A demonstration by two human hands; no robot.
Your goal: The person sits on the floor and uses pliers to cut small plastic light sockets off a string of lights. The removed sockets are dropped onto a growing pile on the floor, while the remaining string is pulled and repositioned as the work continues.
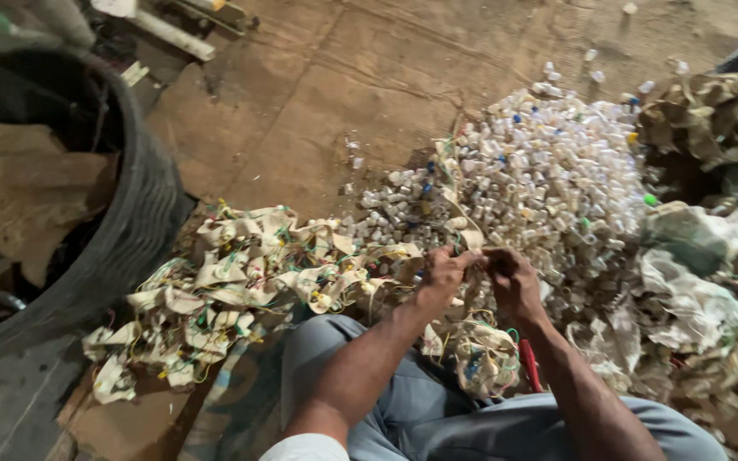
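On the left lies a heap of cream strips with wires [232, 290]. The left hand [442, 277] and right hand [512, 282] meet in the middle, fingers pinched shut on one cream strip [470, 243]. It is thin, pale and floppy, and points up and away. Behind it sits a pile of small white caps [548, 171].

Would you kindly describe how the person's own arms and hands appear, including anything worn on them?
Both hands, the left hand and the right hand, are bare: no gloves, and no rings or watch that can be made out. The forearms are uncovered too. A white short sleeve shows at the left upper arm by the bottom edge. The right arm leaves the picture before any sleeve appears. No markings are visible.
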